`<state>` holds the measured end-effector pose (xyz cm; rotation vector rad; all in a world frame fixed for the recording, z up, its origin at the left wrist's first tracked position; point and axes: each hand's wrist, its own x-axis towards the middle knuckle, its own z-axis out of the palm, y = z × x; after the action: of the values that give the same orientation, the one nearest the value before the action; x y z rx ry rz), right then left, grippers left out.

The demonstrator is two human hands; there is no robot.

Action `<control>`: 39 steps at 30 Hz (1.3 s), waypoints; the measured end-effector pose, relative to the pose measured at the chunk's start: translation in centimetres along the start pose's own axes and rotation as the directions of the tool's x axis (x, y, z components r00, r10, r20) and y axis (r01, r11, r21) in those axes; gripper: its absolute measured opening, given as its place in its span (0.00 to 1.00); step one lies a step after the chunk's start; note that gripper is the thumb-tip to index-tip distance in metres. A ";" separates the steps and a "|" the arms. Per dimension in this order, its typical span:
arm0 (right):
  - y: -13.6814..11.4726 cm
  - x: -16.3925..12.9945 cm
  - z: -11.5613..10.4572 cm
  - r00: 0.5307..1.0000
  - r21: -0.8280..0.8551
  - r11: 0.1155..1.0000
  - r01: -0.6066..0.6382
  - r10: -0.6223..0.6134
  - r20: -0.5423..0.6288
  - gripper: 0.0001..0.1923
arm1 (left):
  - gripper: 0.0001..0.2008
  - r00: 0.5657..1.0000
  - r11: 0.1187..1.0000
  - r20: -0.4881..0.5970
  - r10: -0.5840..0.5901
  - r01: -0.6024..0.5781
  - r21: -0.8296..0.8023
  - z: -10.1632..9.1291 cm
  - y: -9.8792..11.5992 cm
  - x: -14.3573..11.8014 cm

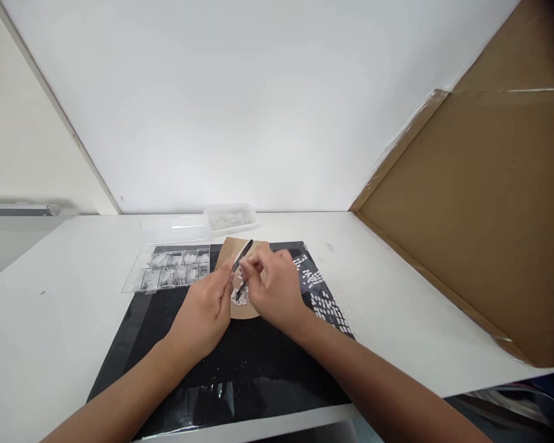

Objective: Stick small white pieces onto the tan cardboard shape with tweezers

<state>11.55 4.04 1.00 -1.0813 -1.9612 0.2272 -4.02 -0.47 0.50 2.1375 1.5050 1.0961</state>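
Step in hand, by judgement: picking small white pieces (240,298) from a heap on a brown card (245,311) with black tweezers (241,263); they look like artificial nail tips, though too small to confirm.

Right hand (273,288): fingers pressed together in a pinch on the tweezers, which slant from 1 o'clock at the top down to 7 o'clock, tips at or just above the heap. Contact between tips and a piece cannot be told. Forearm enters from 5 o'clock, wrist low over the mat.

Left hand (206,312): fingers curled and pressed together, fingertips at the card's left edge just beside the heap; whether they pinch a piece is hidden. Forearm enters from 7 o'clock.

Location: card and heap lie at centre of a black mat (166,369) on the white bench (397,320).

Surroundings: a clear compartment box (168,271) at 10 o'clock of the hands, touching the mat's edge; a clear tray (231,218) at 12 o'clock; a sheet of small white tabs (325,298) at 3 o'clock; a cardboard panel (480,234) well apart to the right.

Next move, by judgement, calls for a fine, steady grip on one piece without scattering the heap.
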 end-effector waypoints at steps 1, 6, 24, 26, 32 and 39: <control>-0.1 0.0 0.0 1.000 0.011 1.000 0.005 -0.005 0.024 0.11 | 0.18 1.000 1.000 0.003 0.002 -0.002 0.004 0.0 0.0 0.0; 0.0 -0.2 0.0 0.998 0.012 0.999 -0.032 0.033 -0.046 0.11 | 0.18 1.000 1.000 0.023 0.019 -0.019 0.010 0.2 -0.2 0.1; 0.8 0.0 0.0 1.000 0.020 0.999 -0.026 0.026 0.013 0.11 | 0.18 0.998 1.000 0.052 0.026 -0.026 0.008 0.5 -0.5 -0.1; 0.8 0.0 0.0 0.999 0.014 0.999 -0.040 0.040 -0.035 0.11 | 0.18 0.998 0.999 0.045 0.033 -0.033 0.004 0.5 -0.5 -0.1; 0.7 -0.2 -0.1 0.999 0.009 0.999 0.049 -0.049 0.007 0.12 | 0.18 0.999 0.999 0.027 0.034 -0.034 0.022 0.5 -0.4 -0.1; 0.7 -0.1 0.2 0.999 0.010 0.999 0.041 -0.041 0.010 0.11 | 0.18 0.999 0.998 -0.006 0.052 -0.052 0.046 0.2 -0.3 -0.1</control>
<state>11.85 4.38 0.46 -1.0346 -1.9871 0.2207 -4.09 -0.39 0.13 2.2178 1.4992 1.0973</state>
